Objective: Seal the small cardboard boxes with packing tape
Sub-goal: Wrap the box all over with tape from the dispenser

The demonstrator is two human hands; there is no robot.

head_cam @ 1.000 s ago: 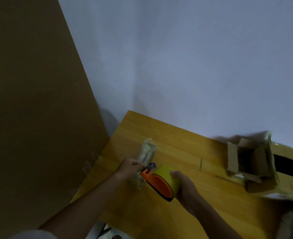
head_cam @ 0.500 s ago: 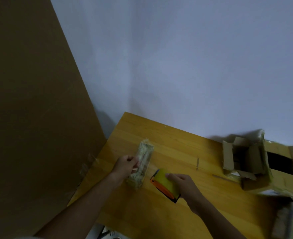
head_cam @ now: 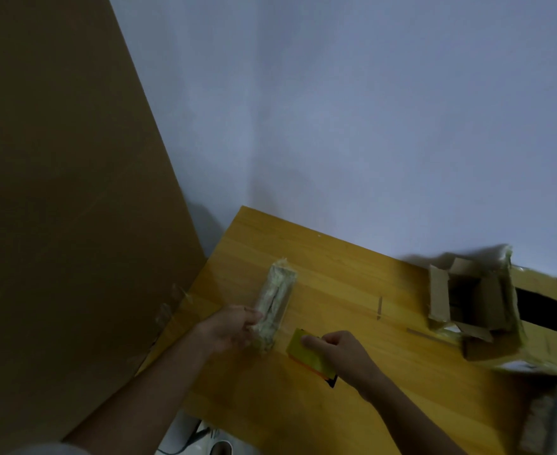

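A long, narrow box wrapped in clear tape (head_cam: 275,303) lies on the wooden table (head_cam: 336,264). My left hand (head_cam: 234,328) grips its near end. To its right the tape dispenser (head_cam: 310,354), orange with a yellow roll, rests on the table. My right hand (head_cam: 342,351) holds the dispenser from above, fingers curled over the roll. An open small cardboard box (head_cam: 467,300) with raised flaps sits at the right.
A tall brown cardboard sheet (head_cam: 57,192) leans at the left, close to the table's edge. Larger taped cartons (head_cam: 539,326) crowd the right end. Two small tape scraps (head_cam: 379,307) lie on the wood. Another wrapped item (head_cam: 546,421) is at the bottom right.
My right hand has lowered the tape dispenser away from the wrapped box and set it down on the table. My left hand stays on the box's near end.
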